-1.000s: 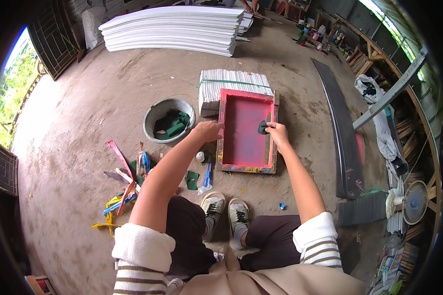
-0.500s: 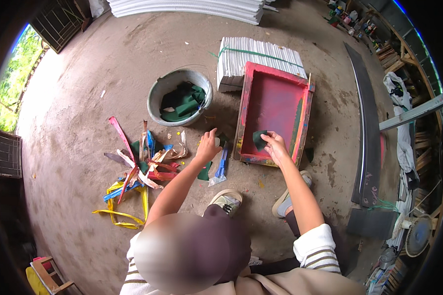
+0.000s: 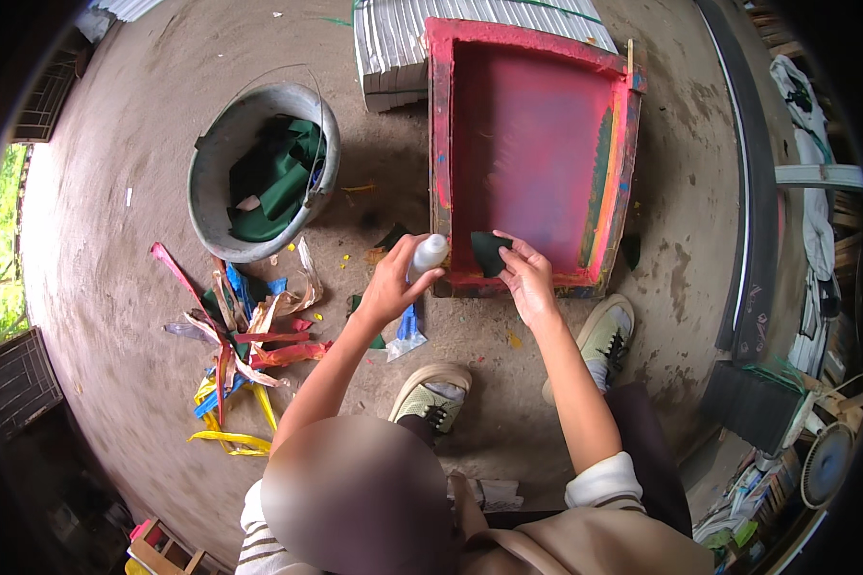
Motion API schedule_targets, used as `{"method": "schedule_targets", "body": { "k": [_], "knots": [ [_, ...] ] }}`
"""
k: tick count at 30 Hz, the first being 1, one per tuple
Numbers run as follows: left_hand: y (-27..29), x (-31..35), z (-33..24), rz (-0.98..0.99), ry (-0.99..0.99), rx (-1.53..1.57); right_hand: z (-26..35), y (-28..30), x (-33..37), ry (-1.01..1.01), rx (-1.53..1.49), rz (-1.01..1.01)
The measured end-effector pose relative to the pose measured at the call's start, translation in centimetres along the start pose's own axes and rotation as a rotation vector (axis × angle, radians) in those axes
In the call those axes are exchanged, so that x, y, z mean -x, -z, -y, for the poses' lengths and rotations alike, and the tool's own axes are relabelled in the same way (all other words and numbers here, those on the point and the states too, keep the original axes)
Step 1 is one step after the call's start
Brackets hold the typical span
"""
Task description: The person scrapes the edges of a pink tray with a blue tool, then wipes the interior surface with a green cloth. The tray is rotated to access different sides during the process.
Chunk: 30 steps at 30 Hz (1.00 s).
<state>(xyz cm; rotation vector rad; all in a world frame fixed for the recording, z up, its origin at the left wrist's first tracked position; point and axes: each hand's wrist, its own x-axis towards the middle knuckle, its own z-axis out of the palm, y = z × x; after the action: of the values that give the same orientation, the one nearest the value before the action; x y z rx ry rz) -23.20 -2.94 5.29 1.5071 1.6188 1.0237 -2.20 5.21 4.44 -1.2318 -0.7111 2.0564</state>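
Note:
A small white bottle (image 3: 430, 252) is wrapped in the fingers of my left hand (image 3: 389, 286), just off the near left corner of a red-painted screen printing frame (image 3: 440, 144). Between thumb and fingers, my right hand (image 3: 528, 278) pinches a dark green scrap of cloth (image 3: 488, 254). That scrap hangs over the near end of the frame's reddish mesh (image 3: 537, 144). Below my left hand, a blue tool in clear plastic (image 3: 408, 331) lies on the floor beside another green scrap.
A grey bucket (image 3: 201, 196) with green cloth pieces inside stands at the left. Nearer lies a tangle of coloured strips (image 3: 249, 335). Behind the frame is a bundled stack of white sheets (image 3: 384, 57). A long dark board (image 3: 729, 192) runs along the right; a fan (image 3: 828, 465) stands beyond.
My left hand, empty before, now holds the white bottle and has come nearer the frame. My right hand still pinches the green scrap. The view has shifted closer over the work.

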Motion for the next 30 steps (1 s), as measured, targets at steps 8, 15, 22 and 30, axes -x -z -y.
{"method": "schedule_targets", "body": {
  "k": [8, 15, 22, 30],
  "knots": [
    [-2.2, -4.2, -3.2, 0.062, -0.257, -0.462, 1.7, 0.1, -0.1, 0.05, -0.07, -0.044],
    [-2.8, -4.4, -3.6, 0.059, -0.281, -0.539, 2.3, 0.4, 0.0, 0.039, -0.05, -0.044],
    [-2.7, -0.3, -0.6, -0.456, 0.06, 0.018, 2.6, 1.3, -0.7, 0.007, -0.068, -0.001],
    [-2.6, 4.3, 5.5, -0.575, 0.157, -0.086, 1.6, 1.1, -1.9, -0.037, -0.066, -0.069]
  ]
}}
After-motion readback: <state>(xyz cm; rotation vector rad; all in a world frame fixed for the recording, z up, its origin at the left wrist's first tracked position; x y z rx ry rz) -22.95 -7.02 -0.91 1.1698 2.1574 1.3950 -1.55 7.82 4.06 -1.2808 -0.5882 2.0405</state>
